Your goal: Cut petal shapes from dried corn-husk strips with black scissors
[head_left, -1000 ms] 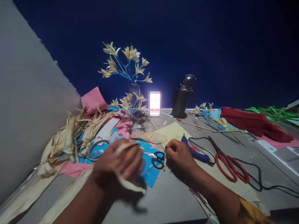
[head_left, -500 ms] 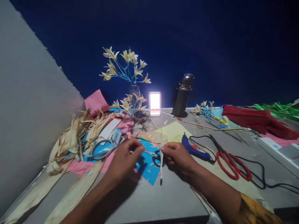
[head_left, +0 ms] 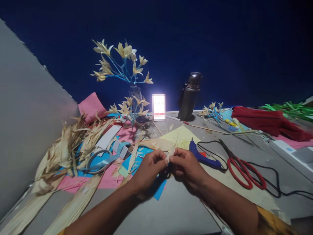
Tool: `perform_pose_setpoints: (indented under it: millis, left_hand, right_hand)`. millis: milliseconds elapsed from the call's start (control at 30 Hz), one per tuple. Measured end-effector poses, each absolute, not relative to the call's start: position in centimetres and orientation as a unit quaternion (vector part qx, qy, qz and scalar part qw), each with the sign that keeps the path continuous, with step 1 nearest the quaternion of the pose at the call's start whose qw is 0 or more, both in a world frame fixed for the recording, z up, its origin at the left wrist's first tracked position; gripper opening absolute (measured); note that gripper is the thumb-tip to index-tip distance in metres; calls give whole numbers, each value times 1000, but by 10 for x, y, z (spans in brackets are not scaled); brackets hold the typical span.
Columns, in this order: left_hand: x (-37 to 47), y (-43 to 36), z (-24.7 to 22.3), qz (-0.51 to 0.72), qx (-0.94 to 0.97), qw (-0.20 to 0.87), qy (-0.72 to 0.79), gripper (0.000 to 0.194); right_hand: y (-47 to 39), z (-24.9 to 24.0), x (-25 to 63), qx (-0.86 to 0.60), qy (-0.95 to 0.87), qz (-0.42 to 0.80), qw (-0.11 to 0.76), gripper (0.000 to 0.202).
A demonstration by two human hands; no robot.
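Observation:
Over the blue paper (head_left: 160,189), my left hand (head_left: 153,166) and my right hand (head_left: 184,163) meet at the fingertips. Both hands are pinched around a thin pale husk strip (head_left: 174,147), whose narrow tip points up. My fingers hide its lower part. Small dark-handled scissors (head_left: 168,173) lie mostly hidden beneath my hands. A yellow paper sheet (head_left: 182,135) is just behind them. Right of my right hand lies a blue glue gun (head_left: 204,156), and farther right are large red-handled scissors (head_left: 244,173).
Dried husks (head_left: 69,147) and a ribbon roll (head_left: 99,163) are heaped at the left. Husk flowers in a glass vase (head_left: 135,93) and a metal flask (head_left: 190,96) stand at the back. Red cloth (head_left: 264,120) and a black cord (head_left: 278,179) lie at the right.
My left hand has moved right and closed on the strip beside my right hand. The strip, upright and hanging below my right hand before, now shows mainly above the fingers. The view has shifted slightly.

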State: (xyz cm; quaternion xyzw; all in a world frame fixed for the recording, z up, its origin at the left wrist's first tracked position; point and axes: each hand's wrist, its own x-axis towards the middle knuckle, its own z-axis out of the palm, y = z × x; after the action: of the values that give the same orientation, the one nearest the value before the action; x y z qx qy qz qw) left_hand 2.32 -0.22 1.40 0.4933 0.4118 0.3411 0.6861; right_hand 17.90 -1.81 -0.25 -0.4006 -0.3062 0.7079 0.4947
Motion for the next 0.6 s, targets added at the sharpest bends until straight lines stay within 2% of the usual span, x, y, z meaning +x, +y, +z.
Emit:
perform_pose_setpoints:
  millis: [200,400,600]
  left_hand:
    - [11,4,2,310,487,743,338,28]
    - [-3,13,4,281,524,753,283,27]
    - [-3,12,-2,290,461,788,288,29]
  right_hand:
    - [-17,-5,181,-366,-288,755,462,33]
    - [-17,0,184,-296,-202,818,450,31]
    - [-18,2,187,-257,-187,795,516,28]
